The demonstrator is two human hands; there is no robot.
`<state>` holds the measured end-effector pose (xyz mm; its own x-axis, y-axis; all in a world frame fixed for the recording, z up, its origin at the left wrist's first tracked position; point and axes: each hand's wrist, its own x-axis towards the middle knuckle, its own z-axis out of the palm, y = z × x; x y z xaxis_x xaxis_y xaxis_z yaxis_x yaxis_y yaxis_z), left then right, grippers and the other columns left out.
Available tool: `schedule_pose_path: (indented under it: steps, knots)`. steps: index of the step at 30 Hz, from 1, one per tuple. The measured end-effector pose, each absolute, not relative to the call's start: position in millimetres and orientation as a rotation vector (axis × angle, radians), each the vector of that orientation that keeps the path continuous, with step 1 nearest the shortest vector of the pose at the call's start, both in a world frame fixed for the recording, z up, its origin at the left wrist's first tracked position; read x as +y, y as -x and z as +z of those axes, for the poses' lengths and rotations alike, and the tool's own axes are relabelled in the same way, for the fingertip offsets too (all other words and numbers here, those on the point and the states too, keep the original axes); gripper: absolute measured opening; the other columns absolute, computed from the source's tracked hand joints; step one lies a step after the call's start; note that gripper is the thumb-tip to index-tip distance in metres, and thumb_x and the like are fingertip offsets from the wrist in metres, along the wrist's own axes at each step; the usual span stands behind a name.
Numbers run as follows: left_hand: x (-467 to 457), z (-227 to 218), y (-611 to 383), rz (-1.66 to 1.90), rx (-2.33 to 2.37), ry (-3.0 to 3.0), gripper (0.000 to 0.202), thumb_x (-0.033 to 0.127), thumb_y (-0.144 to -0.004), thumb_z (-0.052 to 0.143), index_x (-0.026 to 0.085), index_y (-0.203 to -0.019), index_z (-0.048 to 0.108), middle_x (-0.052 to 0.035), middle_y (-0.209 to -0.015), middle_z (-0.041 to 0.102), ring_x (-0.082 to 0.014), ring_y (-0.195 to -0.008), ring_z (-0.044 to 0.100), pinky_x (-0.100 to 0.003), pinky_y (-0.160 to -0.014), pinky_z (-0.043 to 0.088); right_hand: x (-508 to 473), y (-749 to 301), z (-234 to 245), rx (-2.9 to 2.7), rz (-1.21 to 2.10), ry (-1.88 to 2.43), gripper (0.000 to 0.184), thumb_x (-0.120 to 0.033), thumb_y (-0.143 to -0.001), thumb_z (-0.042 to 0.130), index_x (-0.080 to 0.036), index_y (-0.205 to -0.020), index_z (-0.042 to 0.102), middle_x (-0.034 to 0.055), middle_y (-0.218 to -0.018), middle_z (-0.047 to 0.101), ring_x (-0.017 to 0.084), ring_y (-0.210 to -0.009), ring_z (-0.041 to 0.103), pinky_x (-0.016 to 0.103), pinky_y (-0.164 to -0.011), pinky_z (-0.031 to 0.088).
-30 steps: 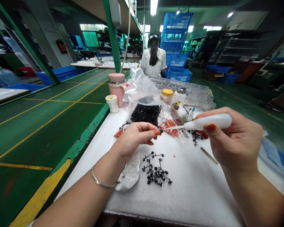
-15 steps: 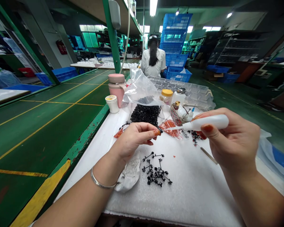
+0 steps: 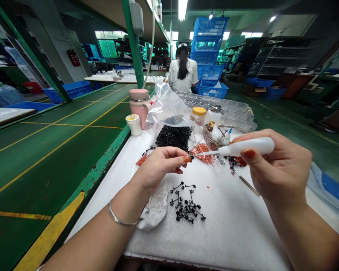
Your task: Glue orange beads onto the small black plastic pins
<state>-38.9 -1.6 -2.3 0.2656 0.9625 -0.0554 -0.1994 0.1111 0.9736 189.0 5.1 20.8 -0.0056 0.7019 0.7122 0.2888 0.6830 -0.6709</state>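
Factory aisles and stacked blue crates (image 3: 207, 37) stretch behind a white foam-covered table (image 3: 231, 226), where another person (image 3: 183, 71) sits with their back turned. At the near end, the left hand (image 3: 161, 167) pinches a small black plastic part (image 3: 191, 155) between thumb and fingertips, while the right hand (image 3: 274, 169) grips a white squeeze bottle (image 3: 250, 146), its thin nozzle aimed at that part and nearly touching it. A small cluster of black parts (image 3: 186, 207) lies just below the hands beside a crumpled cloth (image 3: 154, 210), seemingly handled already; a far larger heap (image 3: 173, 137) by the clear bag (image 3: 169, 105) suggests most work remains.
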Motion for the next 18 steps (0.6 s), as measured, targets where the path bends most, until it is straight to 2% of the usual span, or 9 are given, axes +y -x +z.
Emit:
schedule_pose_path:
  steps: [8,18]
  knots:
    - [-0.7,-3.5,38.7,1.047,0.896,-1.114,0.017,0.032,-0.072,0.079,0.017,-0.077,0.072,0.0000,-0.076,0.063,-0.0090,-0.070,0.054,-0.023,-0.066,0.045,4.9,-189.1,18.3,-1.598,0.404,0.861,0.014,-0.043,-0.079,0.073,-0.029,-0.083,0.074,0.0010,-0.077,0.067,0.016,-0.055,0.053,0.033,-0.051,0.040]
    - [-0.3,-4.1,39.3,1.054,0.894,-1.117,0.016,0.031,-0.071,0.079,0.017,-0.077,0.073,0.0003,-0.076,0.063,-0.0091,-0.070,0.054,-0.023,-0.065,0.045,5.8,-188.8,20.1,-1.605,0.422,0.823,0.012,-0.036,-0.079,0.075,-0.025,-0.084,0.074,0.0005,-0.077,0.068,0.015,-0.058,0.057,0.031,-0.050,0.040]
